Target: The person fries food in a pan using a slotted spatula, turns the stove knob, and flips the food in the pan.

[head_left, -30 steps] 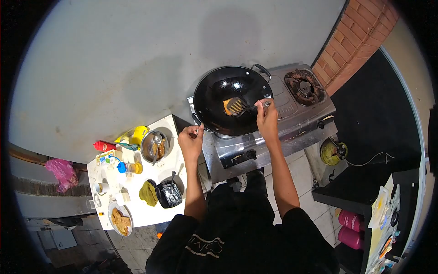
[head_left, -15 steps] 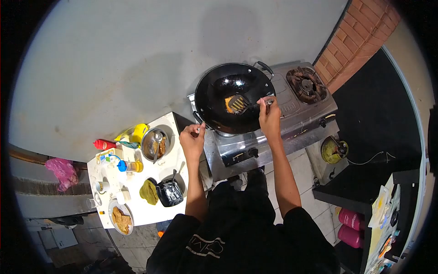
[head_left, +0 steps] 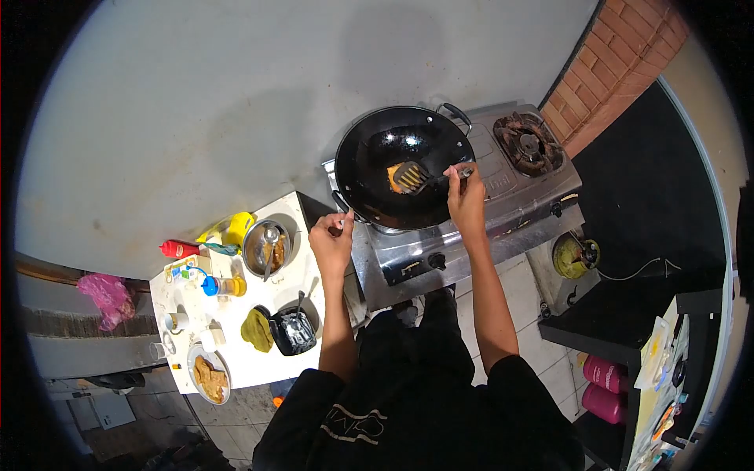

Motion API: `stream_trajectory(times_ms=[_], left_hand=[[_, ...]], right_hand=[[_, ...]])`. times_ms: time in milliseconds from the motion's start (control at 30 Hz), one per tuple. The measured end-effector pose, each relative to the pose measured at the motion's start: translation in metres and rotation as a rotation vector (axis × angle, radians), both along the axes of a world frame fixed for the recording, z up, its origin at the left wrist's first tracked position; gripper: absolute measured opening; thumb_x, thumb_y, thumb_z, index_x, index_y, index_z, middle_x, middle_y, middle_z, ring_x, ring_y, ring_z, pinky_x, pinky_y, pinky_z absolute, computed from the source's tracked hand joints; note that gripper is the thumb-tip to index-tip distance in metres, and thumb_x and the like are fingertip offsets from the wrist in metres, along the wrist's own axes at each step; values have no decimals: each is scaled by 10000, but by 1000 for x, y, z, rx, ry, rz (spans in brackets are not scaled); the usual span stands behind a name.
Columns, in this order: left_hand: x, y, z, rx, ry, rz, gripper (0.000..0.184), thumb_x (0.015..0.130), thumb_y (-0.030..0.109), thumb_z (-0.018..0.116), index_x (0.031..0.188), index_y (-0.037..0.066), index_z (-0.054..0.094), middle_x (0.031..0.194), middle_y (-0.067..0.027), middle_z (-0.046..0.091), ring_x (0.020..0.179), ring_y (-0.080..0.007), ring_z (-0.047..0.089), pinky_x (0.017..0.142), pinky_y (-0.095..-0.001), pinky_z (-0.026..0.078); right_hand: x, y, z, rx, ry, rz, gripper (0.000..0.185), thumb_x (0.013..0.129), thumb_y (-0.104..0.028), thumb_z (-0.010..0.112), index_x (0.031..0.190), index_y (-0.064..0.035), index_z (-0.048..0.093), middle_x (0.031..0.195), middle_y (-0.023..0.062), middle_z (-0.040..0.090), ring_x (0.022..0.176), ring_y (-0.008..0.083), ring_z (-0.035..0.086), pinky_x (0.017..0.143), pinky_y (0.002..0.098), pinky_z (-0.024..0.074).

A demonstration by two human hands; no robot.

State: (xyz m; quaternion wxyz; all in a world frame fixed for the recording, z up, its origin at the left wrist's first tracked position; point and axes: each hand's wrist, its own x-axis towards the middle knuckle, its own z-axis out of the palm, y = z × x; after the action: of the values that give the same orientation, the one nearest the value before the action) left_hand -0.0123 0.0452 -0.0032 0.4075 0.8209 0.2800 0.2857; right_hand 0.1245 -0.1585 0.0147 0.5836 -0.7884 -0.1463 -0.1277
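Observation:
A large black wok (head_left: 377,149) sits on the left burner of a steel gas stove (head_left: 503,177). My right hand (head_left: 466,196) is closed round the handle of a black slotted spatula (head_left: 410,178). The spatula's head lies over a browned piece of food (head_left: 393,174) in the bottom of the wok and partly covers it. At the wok's lower left, my left hand (head_left: 331,239) pinches the end of its side handle (head_left: 341,202). The wok's other handle (head_left: 455,115) sticks out at the upper right, untouched.
On the left, a white table (head_left: 294,224) bears a steel bowl (head_left: 267,247) with a spoon, a black dish (head_left: 293,331), a green cloth (head_left: 256,330), a plate of fried food (head_left: 209,377) and bottles. The second burner (head_left: 528,147) stands right of the wok. A wall rises behind.
My right hand and the spatula have shifted very slightly within the wok. My left hand stays at the wok's handle.

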Motion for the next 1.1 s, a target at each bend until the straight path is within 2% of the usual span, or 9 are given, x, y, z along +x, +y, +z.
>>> stream_trajectory(times_ms=[300, 400, 500, 667, 700, 867, 933, 967, 1100], left_hand=[[1, -1, -4, -44, -23, 10, 244, 790, 218, 758, 818, -18, 701, 631, -56, 516, 500, -113, 459, 474, -280, 358], [-1, -2, -3, -39, -33, 13, 240, 788, 212, 758, 823, -18, 700, 637, -53, 514, 498, -107, 452, 472, -278, 354], [0, -4, 1, -37, -24, 21, 231, 787, 206, 757, 825, -15, 700, 643, -51, 517, 498, -103, 446, 471, -276, 350], [-1, -2, -3, -21, -44, 17, 214, 781, 196, 760, 810, -8, 700, 635, -42, 508, 498, -97, 440, 469, -267, 344], [-1, -1, -8, -94, -30, 23, 202, 777, 185, 763, 812, -4, 703, 635, -35, 503, 498, -89, 434, 468, -258, 337], [-2, -3, -1, -74, -53, 29, 192, 772, 176, 766, 817, -1, 707, 643, -29, 506, 498, -77, 422, 465, -247, 332], [-2, -4, 0, -86, -43, 42, 190, 770, 174, 768, 818, 0, 708, 645, -27, 507, 498, -74, 419, 464, -244, 330], [-2, -4, -1, -108, -32, 45, 191, 770, 174, 768, 815, -2, 708, 646, -26, 510, 498, -74, 421, 463, -245, 331], [-2, -3, -2, -161, -6, 41, 195, 772, 173, 767, 806, -9, 707, 636, -23, 519, 494, -72, 426, 460, -245, 334]], right_hand=[[7, 1, -5, 21, 20, 27, 162, 956, -136, 529, 976, 25, 516, 728, 136, 616, 635, 180, 585, 588, 308, 457], [6, 1, -3, 26, -23, 28, 176, 957, -149, 534, 974, 25, 516, 725, 131, 618, 602, 166, 582, 558, 298, 454], [6, 4, 5, 36, 78, 52, 197, 957, -166, 540, 970, 28, 517, 744, 115, 625, 576, 134, 581, 517, 283, 460], [20, 0, 13, 241, 91, 78, 217, 963, -186, 535, 968, 31, 518, 787, 74, 632, 560, 111, 588, 470, 262, 473], [23, -3, 22, 216, 82, 98, 213, 967, -183, 527, 967, 30, 518, 785, 70, 632, 551, 112, 584, 472, 257, 467], [39, -22, 47, 78, 54, 199, 172, 959, -151, 526, 989, 18, 521, 775, 85, 640, 587, 129, 600, 513, 271, 457], [43, -28, 60, -205, -75, 231, 151, 950, -121, 525, 992, 23, 512, 744, 132, 624, 599, 181, 605, 555, 302, 459], [46, -29, 62, -226, -117, 272, 142, 946, -102, 517, 979, 35, 500, 714, 172, 593, 589, 239, 586, 581, 332, 457], [56, -28, 69, -299, -46, 362, 130, 945, -96, 516, 967, 31, 499, 705, 177, 579, 584, 269, 570, 577, 348, 449]])
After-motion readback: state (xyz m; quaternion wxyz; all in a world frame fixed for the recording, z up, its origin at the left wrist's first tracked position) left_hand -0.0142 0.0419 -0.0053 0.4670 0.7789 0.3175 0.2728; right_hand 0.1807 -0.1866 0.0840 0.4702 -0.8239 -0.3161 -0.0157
